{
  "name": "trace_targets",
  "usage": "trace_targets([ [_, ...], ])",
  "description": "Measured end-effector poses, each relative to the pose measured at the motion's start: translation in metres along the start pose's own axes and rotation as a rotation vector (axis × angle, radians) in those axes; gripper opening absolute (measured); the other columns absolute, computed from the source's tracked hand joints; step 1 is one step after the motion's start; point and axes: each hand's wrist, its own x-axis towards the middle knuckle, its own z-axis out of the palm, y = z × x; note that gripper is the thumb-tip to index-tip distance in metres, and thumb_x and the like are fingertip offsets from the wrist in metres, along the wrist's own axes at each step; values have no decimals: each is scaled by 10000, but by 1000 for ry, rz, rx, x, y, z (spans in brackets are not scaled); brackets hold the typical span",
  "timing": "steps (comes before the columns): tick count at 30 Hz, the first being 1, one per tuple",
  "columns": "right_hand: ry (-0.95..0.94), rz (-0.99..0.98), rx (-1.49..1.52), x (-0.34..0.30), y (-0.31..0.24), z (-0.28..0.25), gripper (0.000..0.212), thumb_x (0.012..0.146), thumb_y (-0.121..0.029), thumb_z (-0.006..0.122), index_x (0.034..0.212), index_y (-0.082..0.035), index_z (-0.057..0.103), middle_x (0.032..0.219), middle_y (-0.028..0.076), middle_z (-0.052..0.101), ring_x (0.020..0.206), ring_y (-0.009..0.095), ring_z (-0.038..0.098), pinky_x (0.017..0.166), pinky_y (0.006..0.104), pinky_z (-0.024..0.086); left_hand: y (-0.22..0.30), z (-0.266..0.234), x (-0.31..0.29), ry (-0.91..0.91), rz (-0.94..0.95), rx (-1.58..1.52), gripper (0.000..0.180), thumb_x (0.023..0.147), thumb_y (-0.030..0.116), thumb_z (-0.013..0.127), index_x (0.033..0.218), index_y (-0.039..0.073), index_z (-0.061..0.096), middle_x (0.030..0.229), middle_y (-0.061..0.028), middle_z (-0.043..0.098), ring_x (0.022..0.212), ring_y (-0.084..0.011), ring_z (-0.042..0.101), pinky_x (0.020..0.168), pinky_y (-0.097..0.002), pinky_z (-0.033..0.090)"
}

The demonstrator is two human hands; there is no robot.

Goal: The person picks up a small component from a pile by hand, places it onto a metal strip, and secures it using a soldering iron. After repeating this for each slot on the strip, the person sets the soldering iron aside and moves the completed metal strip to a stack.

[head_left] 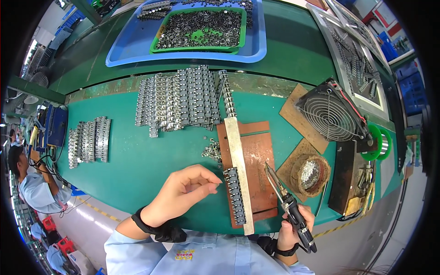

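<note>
My right hand (293, 228) is wrapped round a black-handled soldering iron (293, 208). The iron's metal tip points up and away, over a reddish-brown board (256, 156). My left hand (185, 190) is closed in a pinch just left of a strip of black-and-silver components (235, 195). Whatever its fingertips hold, if anything, is too small to make out. The strip lies along the left side of a pale metal bar (239, 169), which rests lengthwise on the board. Beyond my left fingertips lies a small pile of loose metal parts (211, 150).
Rows of component strips (178, 101) lie at the back, with a smaller group (89, 141) left. A fan (330, 112), a round solder-flecked dish (310, 175), a green solder spool (378, 143) and a dark box (343, 176) stand right. Behind sits a blue tray (254, 52).
</note>
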Motion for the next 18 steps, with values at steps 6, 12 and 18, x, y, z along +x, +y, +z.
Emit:
trace_targets([
  [6, -8, 6, 16, 2, -2, 1, 536, 706, -320, 704, 1070, -15, 455, 865, 103, 476, 634, 123, 472, 572, 222, 380, -3, 15, 3, 34, -107, -323, 163, 843, -14, 517, 987, 19, 449, 906, -33, 551, 853, -107, 554, 773, -241, 450],
  [12, -34, -21, 2, 3, 1, -2, 533, 704, -320, 706, 1063, -16, 456, 850, 99, 476, 630, 123, 468, 572, 228, 382, -4, 18, 7, 13, -129, -361, 165, 834, -18, 527, 963, 31, 437, 891, -35, 549, 841, -114, 554, 769, -243, 454],
  [18, -45, -1, 35, 4, -2, 0, 521, 700, -305, 713, 1055, -18, 462, 834, 95, 478, 633, 126, 470, 578, 236, 387, -11, 19, 8, 33, -145, -460, 122, 833, 14, 539, 927, 33, 462, 853, -43, 562, 807, -126, 567, 748, -246, 458],
])
